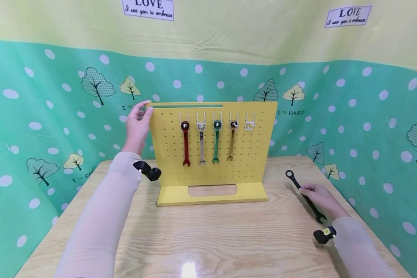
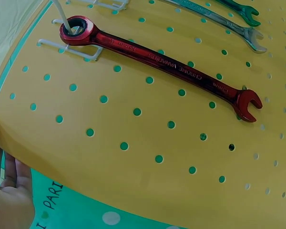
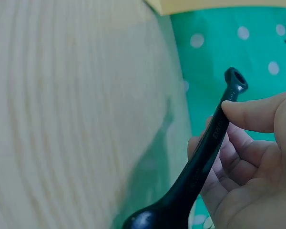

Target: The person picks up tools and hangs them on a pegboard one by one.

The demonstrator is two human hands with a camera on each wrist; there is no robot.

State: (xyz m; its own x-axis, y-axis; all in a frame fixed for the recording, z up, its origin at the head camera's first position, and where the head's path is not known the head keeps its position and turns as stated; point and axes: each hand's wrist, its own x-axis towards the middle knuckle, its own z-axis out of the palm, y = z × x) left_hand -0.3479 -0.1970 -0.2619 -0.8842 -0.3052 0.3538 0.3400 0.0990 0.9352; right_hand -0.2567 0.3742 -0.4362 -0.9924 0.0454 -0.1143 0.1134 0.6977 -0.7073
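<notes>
In the head view, my right hand (image 1: 321, 199) pinches a black combination wrench (image 1: 307, 199) at its shaft, ring end up and away, over the right side of the table. The right wrist view shows thumb and fingers round that wrench (image 3: 200, 164). My left hand (image 1: 138, 125) grips the upper left corner of a yellow pegboard (image 1: 212, 172). On white hooks hang a red wrench (image 1: 185, 144), a silver wrench (image 1: 201, 144), a green wrench (image 1: 216, 143) and a gold-brown wrench (image 1: 232, 141). A further white hook (image 1: 250, 124), rightmost, carries no wrench.
The pegboard stands upright on its yellow base (image 1: 212, 199) on a wooden table (image 1: 194, 231). A green and yellow patterned curtain (image 1: 208, 73) surrounds the table at the back and sides. Each wrist wears a small black camera.
</notes>
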